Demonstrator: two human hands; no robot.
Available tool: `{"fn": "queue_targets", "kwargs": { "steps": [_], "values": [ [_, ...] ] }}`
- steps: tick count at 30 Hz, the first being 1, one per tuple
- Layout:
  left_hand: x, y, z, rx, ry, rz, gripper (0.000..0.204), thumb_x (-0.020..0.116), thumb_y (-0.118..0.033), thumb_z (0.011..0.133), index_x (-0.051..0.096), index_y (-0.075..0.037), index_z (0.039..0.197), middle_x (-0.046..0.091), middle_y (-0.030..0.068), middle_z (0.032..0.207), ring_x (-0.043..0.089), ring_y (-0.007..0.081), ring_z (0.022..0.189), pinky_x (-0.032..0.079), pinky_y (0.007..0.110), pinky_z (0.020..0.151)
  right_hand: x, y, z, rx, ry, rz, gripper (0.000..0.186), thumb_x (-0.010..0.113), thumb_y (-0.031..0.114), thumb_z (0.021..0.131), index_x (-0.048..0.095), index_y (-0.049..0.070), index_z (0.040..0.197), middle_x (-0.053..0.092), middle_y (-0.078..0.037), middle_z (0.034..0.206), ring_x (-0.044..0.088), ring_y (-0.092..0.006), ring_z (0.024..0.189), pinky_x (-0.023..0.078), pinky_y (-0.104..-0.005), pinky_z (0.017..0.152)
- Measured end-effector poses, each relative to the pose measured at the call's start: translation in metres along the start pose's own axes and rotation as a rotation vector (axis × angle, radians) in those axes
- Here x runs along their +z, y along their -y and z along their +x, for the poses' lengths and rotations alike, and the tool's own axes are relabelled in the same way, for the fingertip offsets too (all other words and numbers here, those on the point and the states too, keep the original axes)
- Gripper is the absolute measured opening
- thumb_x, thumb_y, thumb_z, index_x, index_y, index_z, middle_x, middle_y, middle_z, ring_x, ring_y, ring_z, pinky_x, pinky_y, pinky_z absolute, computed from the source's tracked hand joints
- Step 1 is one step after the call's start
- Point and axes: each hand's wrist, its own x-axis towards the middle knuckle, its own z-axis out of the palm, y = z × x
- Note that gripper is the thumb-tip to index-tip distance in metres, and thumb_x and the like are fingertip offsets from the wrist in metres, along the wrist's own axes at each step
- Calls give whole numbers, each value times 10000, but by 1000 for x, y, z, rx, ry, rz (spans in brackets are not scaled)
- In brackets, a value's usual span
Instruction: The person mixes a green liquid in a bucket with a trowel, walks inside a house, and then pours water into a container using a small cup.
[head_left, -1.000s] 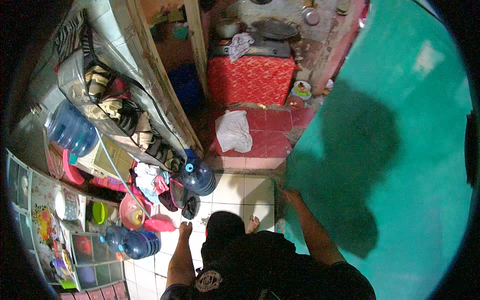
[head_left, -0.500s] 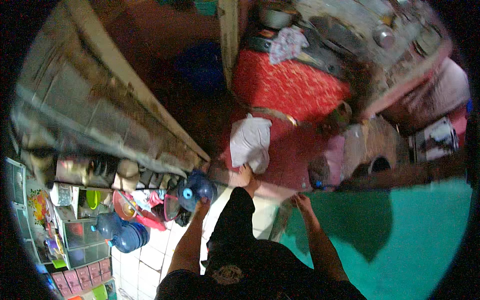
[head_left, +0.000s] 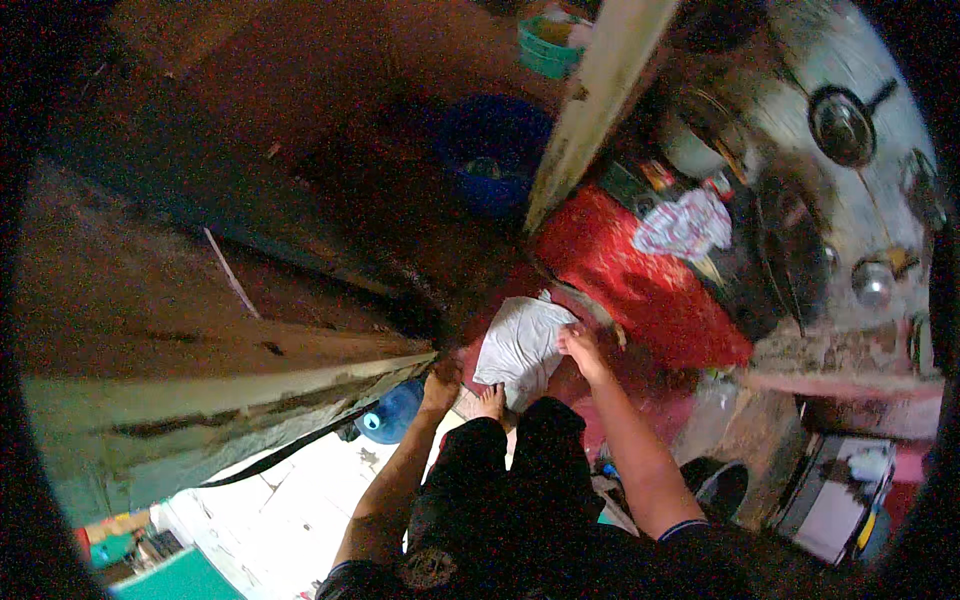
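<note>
A white cloth (head_left: 525, 345) lies crumpled on the red floor in front of my feet. My bare foot (head_left: 489, 402) touches its near edge. Above the cloth's right side is my right hand (head_left: 577, 343), its fingers loosely curled and nothing visible in them. My left hand (head_left: 443, 385) is at the end of the wall by the doorway, beside a blue water jug (head_left: 392, 412). Shadow hides the left fingers, so whether they touch the wall is unclear.
A red patterned cover (head_left: 640, 270) hangs below the stove, where a checked cloth (head_left: 685, 225) lies. Pans stand on the counter (head_left: 890, 335) at right. A wooden post (head_left: 600, 105) rises ahead. Beyond it are a dark blue tub (head_left: 490, 150) and a green basket (head_left: 548, 48).
My view has turned and moved forward, past the wall end. My right hand has left the green wall and come over the cloth. My left hand has moved from the jug to the wall end.
</note>
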Motion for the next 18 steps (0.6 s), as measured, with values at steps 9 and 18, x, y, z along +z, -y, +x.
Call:
{"fn": "queue_targets", "kwargs": {
  "steps": [9, 18],
  "values": [
    [-5, -120, 101, -331, -144, -284, 344, 569, -281, 996, 578, 10, 1179, 686, 133, 1065, 664, 228, 944, 524, 356, 867, 35, 67, 317, -404, -111, -502, 217, 645, 211, 934, 612, 44, 1070, 667, -79, 837, 656, -174, 626, 537, -338, 529],
    [-44, -169, 181, -462, -282, -728, 323, 539, -210, 1024, 544, 0, 1269, 594, 135, 1261, 609, 236, 1145, 536, 355, 910, 69, 264, 492, -238, -475, -738, 303, 629, 330, 917, 630, 63, 1060, 673, -101, 862, 655, -223, 684, 529, -377, 560]
  ]
}}
